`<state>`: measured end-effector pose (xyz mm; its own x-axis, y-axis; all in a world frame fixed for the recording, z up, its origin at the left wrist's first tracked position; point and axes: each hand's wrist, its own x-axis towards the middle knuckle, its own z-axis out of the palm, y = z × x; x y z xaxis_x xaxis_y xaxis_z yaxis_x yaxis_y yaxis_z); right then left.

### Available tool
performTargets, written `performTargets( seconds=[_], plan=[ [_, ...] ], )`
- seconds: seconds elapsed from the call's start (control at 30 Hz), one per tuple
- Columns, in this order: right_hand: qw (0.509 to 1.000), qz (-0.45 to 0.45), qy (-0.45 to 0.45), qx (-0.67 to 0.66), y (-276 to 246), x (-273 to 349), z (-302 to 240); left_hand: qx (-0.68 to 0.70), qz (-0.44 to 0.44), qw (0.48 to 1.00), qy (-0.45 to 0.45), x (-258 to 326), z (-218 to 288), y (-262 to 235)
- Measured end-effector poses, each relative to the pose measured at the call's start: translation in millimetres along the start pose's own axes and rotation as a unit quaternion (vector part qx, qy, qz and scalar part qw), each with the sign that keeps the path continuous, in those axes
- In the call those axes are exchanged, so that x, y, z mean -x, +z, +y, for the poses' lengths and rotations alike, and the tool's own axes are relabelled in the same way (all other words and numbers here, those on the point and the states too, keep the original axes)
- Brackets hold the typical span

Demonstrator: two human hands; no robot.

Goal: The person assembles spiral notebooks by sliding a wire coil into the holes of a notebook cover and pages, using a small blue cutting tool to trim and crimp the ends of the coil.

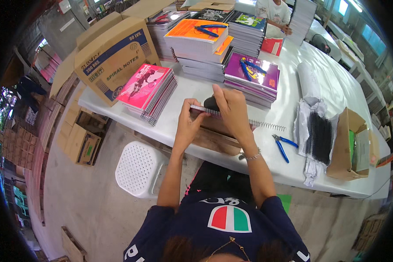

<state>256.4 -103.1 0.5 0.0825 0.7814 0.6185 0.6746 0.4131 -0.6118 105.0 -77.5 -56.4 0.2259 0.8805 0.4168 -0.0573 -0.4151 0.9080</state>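
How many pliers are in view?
3. One pair of pliers lies on the table, right of the right hand; another pair on the orange-topped stack; a third pair on the purple-topped stack. More may be hidden.

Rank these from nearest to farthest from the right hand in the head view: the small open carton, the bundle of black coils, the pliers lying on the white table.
From the right hand:
1. Pliers: just to its right, toward the table's near edge.
2. Black coils: farther right, on crumpled white wrapping.
3. Open carton: right of the coils.
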Motion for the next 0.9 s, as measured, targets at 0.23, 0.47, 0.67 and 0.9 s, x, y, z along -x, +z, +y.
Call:
performTargets(
  seconds=[0.23, 0.47, 0.67, 0.9],
  plan=[
    [0.984, 0.056, -0.111, 0.128, 1.4, -0.8, -17.1, -0.067, 0.013, 0.997, 0.047, 2.0, -4.2, -4.7],
    [0.981, 0.077, -0.123, 0.131, 7.3, -8.5, -16.7, -0.061, 0.011, 0.998, 0.019, 1.7, -4.4, -6.1],
    [0.978, 0.056, -0.151, 0.132, 20.4, -8.1, -12.1, -0.100, 0.003, 0.994, 0.033, 3.0, -3.4, -8.4],
    [0.982, 0.035, -0.122, 0.139, 25.0, -5.5, 3.3, -0.025, 0.005, 0.999, 0.030, 3.0, -5.8, -4.0]
  ],
)
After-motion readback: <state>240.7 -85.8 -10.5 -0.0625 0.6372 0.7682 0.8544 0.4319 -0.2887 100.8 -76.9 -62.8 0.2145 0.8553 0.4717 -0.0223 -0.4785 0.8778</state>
